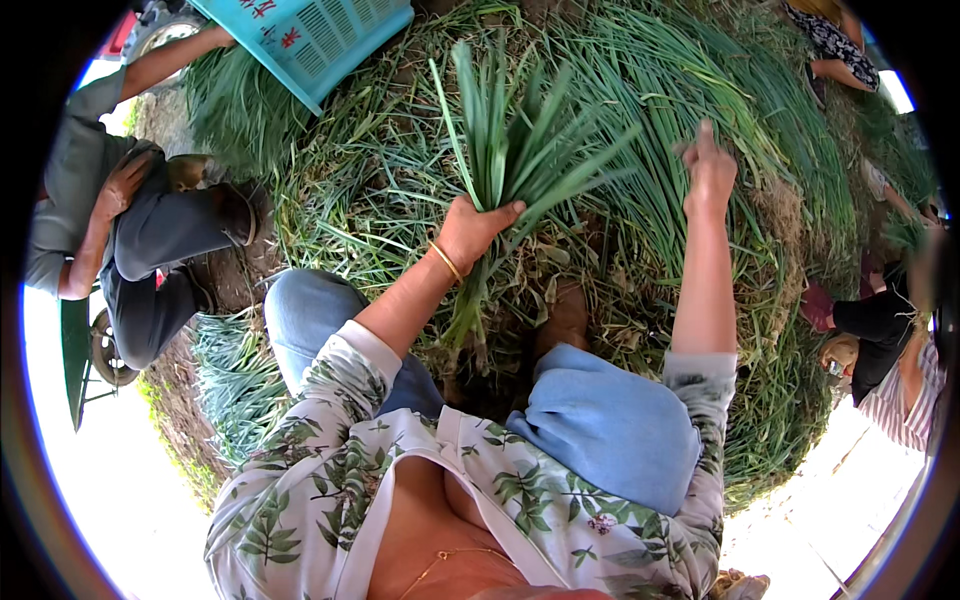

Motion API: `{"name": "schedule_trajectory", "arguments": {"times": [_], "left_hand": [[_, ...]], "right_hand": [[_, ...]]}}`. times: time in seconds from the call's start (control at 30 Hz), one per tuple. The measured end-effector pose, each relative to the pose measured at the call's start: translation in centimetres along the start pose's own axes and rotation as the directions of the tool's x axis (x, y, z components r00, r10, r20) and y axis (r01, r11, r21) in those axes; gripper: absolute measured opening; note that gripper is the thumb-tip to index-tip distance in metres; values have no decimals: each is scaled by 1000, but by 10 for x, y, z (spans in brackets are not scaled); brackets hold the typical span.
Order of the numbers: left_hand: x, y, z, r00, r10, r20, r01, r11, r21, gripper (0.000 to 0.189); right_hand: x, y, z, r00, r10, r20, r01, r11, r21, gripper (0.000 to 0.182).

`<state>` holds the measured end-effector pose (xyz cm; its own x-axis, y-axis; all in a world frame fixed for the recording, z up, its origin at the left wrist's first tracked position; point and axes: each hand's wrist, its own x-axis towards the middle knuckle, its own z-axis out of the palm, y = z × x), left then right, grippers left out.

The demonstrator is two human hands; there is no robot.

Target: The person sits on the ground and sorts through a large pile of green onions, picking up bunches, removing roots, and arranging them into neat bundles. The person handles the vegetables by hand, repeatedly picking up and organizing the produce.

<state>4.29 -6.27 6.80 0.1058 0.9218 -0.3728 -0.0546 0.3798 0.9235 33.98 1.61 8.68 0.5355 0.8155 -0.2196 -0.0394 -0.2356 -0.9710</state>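
Observation:
My left hand (480, 229) is closed around a bunch of long green leafy stalks (491, 157), which look like garlic chives or a similar plant. The leaves fan out above the fist, and the paler root ends hang below it. To the right, my right hand (709, 169) is raised over a large pile of the same long stalks (637, 112), with a finger extended and others bent; it is slightly blurred. No stalk is visible in it. Loose leaves and dry trimmings (375, 187) cover the ground between and below the hands.
A turquoise plastic basket (307, 52) with red writing is at the top left, beside a seated person (82, 180). More bunches (232, 382) lie by my left knee. Other people (885, 315) sit at the right edge near more piled stalks.

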Motion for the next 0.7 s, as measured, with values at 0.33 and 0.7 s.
{"name": "schedule_trajectory", "arguments": {"times": [0.33,0.7], "left_hand": [[17,8,18,954,128,270,-173,974,148,107],[-25,-30,18,847,-337,412,402,912,-82,51]], "right_hand": [[-165,94,95,520,293,803,-605,790,103,60],[-155,80,77,617,151,773,-739,449,502,47]]}}
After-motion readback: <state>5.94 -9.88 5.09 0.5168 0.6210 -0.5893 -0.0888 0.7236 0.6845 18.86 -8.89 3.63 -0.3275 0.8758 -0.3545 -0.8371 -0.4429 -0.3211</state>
